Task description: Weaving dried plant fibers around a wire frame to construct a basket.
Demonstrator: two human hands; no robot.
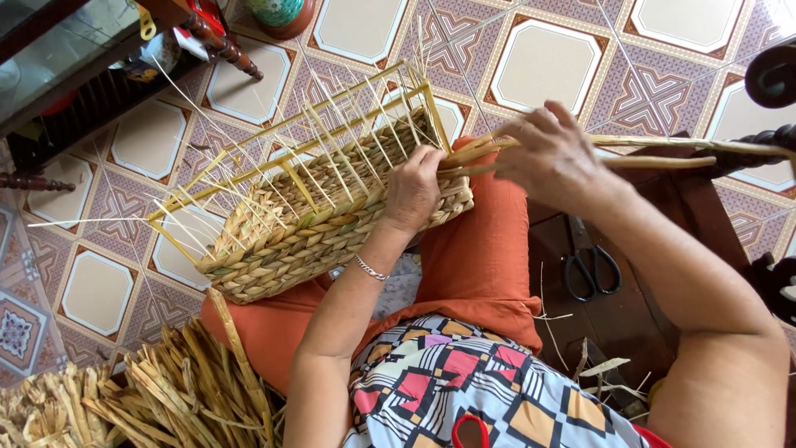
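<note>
Basket (332, 211): half-woven, lies on the orange-clad lap, centre-left; its long axis runs from 8 to 2 o'clock, open frame end toward 10.
Fibre bundle (182, 398): heaped at 7 o'clock, apart from the basket.
Right hand (551, 153): closed on the straw strands (655, 153), which trail toward 3 o'clock.
Left hand (412, 187): fingers curled, pressing the weave at the basket's rim.
Risk: I judge the thin upright stakes may snap if the strands are pulled hard.
</note>
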